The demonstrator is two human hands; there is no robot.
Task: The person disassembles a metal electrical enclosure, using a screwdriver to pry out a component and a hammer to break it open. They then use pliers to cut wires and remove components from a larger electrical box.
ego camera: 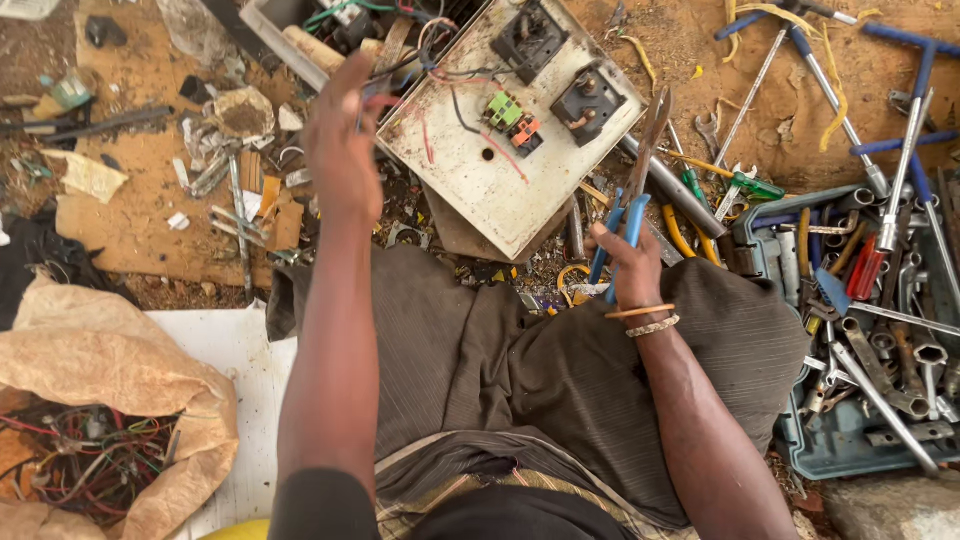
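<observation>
blue-handled pliers [628, 190] upright; dark wires [400, 68] pinched

toolbox [800, 455]: right side cut by edge | sack [120, 370]: left part cut off | left hand [342, 150]: fingertips blurred

- A cream-white panel [500, 170] is seen, streaked with red marks and fitted with black switch blocks [530, 40].
- A green component [503, 110] and an orange one [525, 130] are mounted on it.
- Pliers with blue handles [620, 235] are held in the right hand [630, 265].
- The wrist is ringed by an orange band [640, 312] and a pale beaded one [652, 327].
- Grey-brown cloth [520, 360] is spread over the lap, edged with a tan striped hem.
- A blue-grey toolbox [850, 440] is filled with silver wrenches and a red-handled tool [862, 275].
- Red, green and black wires [90, 455] are gathered in a tan sack [110, 360].
</observation>
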